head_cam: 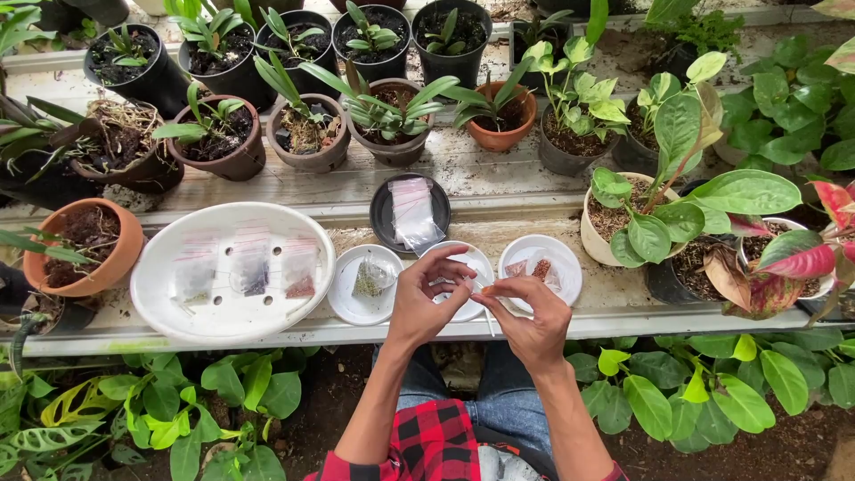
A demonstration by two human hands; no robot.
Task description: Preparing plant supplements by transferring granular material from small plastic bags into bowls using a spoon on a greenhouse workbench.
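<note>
Both hands, left hand [427, 298] and right hand [525, 321], pinch one small clear bag [463, 283] with closed fingers; several filled bags [249, 267] already lie in the white tray [151, 294].

Hard to see

The hands [481, 303] hide most of the middle white dish [476, 267]; the thing they pinch is too small to tell. Pots [445, 36] along the top are cut off.

A weathered wooden bench [499, 169] runs across in soft daylight. Behind its front edge stand rows of potted plants [383, 111]; below it, bare soil ground [338, 392] shows between leafy green foliage [712, 392].
</note>
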